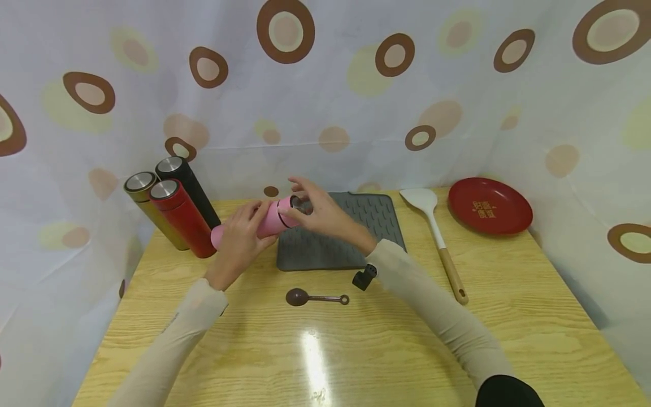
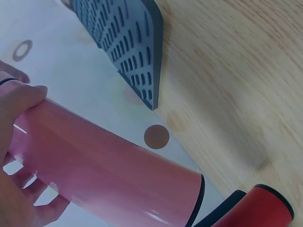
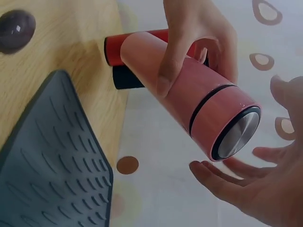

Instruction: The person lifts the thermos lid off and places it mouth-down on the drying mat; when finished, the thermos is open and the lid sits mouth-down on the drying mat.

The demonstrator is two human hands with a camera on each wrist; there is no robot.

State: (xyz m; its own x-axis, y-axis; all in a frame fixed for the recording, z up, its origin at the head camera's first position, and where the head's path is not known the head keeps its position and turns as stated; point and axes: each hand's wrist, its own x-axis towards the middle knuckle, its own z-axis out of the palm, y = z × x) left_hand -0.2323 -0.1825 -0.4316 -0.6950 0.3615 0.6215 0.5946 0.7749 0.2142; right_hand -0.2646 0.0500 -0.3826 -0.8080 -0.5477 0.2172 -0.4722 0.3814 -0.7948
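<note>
My left hand grips a pink thermos bottle round its body, thumb on one side and fingers on the other. The bottle is raised over the table and tilted, lid end toward the right. In the right wrist view its pink lid has a shiny metal top and a black ring below it. My right hand hovers round the lid end with fingers spread and loosely bent, a gap showing between them and the lid in the right wrist view. In the left wrist view the bottle's dark-rimmed base points toward a red thermos.
Red, gold and black thermoses stand at the table's back left. A grey ridged mat lies behind a brown spoon. Right of the mat are a white spatula with wooden handle and a red plate.
</note>
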